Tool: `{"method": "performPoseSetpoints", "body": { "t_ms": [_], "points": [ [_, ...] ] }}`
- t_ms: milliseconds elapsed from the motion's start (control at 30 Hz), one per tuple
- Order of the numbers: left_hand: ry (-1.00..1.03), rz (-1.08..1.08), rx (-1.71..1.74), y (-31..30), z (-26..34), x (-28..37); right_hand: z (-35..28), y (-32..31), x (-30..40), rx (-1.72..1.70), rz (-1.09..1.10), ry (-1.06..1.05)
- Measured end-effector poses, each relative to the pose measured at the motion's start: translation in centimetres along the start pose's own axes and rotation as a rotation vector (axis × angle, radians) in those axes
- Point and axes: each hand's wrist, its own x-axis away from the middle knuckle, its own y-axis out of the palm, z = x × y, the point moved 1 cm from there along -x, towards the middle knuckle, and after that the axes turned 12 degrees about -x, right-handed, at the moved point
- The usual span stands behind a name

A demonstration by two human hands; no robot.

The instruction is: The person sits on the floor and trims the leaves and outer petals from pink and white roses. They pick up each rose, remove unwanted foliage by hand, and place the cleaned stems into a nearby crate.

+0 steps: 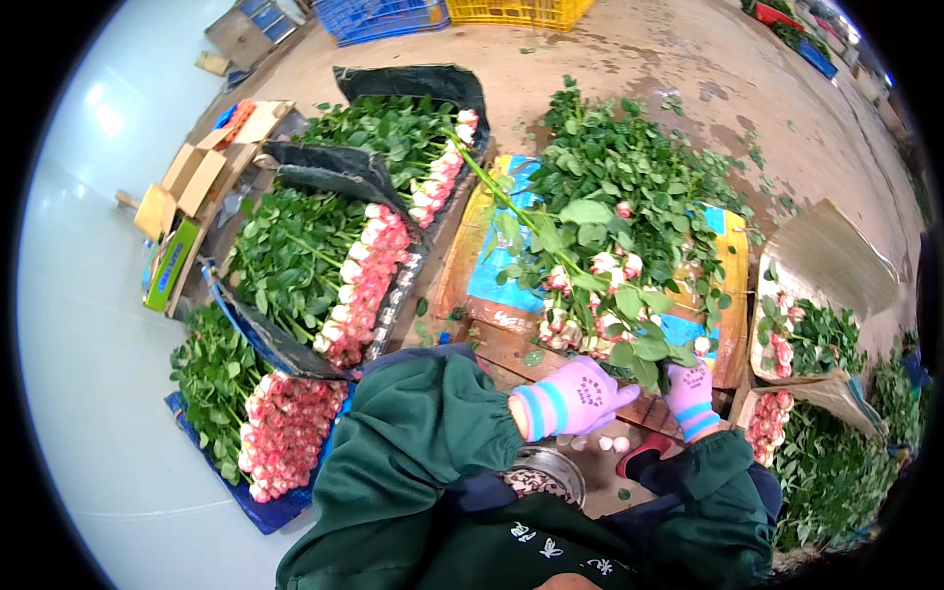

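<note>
My left hand [571, 398], in a lilac knit glove with blue stripes, is above the front edge of a wooden board [516, 359]. Its index finger points toward my right hand; no object shows in it, and its palm side is hidden. My right hand [689, 387], gloved alike, grips the leafy near end of a long rose stem [509, 203]. That stem slants away to the far left, over loose pink-and-white roses [560, 328] lying on a printed plastic sheet [509, 273]. The held rose's bloom cannot be made out.
Wrapped rows of roses [361, 287] stand at left, with another bunch [291, 435] nearer. More roses [771, 420] lie at right. A metal basin [579, 476] with petals is below my hands; petals [619, 444] lie on the floor. Blue [380, 18] and yellow crates [516, 11] are at the back.
</note>
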Motion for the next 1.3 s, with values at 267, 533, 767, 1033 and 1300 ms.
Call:
{"method": "performPoseSetpoints", "body": {
  "t_ms": [267, 533, 767, 1033, 1300],
  "points": [
    [-0.013, -0.094, -0.024, 1.6, 0.1, 1.3, 1.1, 2.6, 1.8, 0.092, -0.152, -0.017],
    [0.035, -0.180, -0.119, 3.8, 2.2, 2.5, -0.6, 10.2, 3.7, 0.270, -0.617, 0.046],
    [0.071, -0.227, -0.088, 4.2, 1.3, 2.1, -1.8, 13.2, 3.5, 0.241, -0.716, 0.219],
    [0.061, -0.109, -0.103, 3.3, 1.4, 2.1, -0.4, 16.7, 5.0, 0.153, -0.733, 0.297],
    [0.049, -0.203, -0.095, 2.6, 1.6, 1.5, -1.8, 16.9, 4.7, 0.022, -0.418, 0.561]
  ]
}}
